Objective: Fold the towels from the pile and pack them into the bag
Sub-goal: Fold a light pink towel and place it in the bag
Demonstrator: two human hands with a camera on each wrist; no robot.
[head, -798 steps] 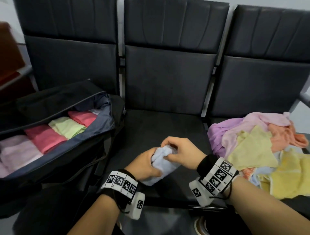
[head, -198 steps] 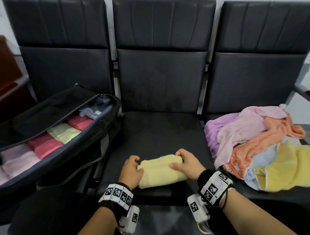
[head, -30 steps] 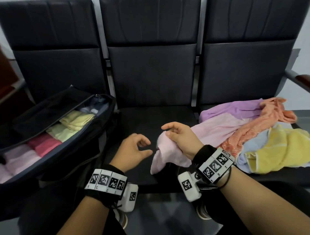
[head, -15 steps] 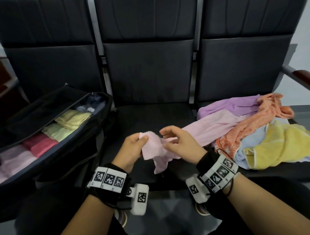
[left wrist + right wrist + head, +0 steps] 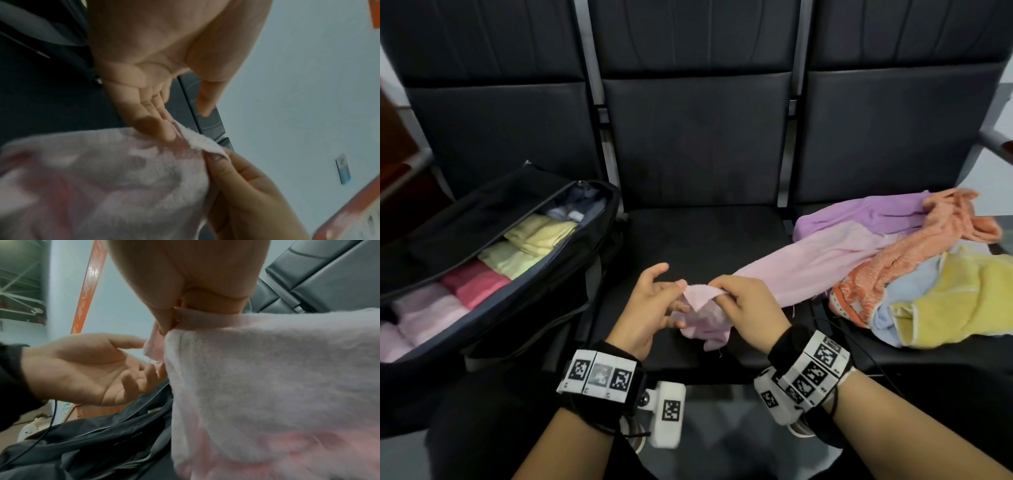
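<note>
We are partway through the job, by our reading. The black bag [image 5: 493,274] lies unzipped on the left seat and already holds a row of folded towels [image 5: 482,274]: pale pink nearest, then deep pink, light green, yellow, and something blue-grey at the far end. On the right seat the pile [image 5: 914,267] is unfolded: a purple towel [image 5: 859,219] at the far side, an orange one [image 5: 914,253] draped across, a yellow one [image 5: 962,301] and a light blue one [image 5: 887,308] at the near right. So several towels are packed and at least five are left, counting the one in hand. That one, the pale pink towel [image 5: 808,267], trails from the pile across to the middle seat [image 5: 688,240], not yet folded. Our right hand [image 5: 746,305] pinches its near edge between thumb and fingers, the cloth hanging below. Our left hand [image 5: 650,305] is released, palm up and fingers spread, its fingertips [image 5: 164,131] just touching the corner without gripping. We judge that we are hunting for corners to spread the towel before the first fold.
</note>
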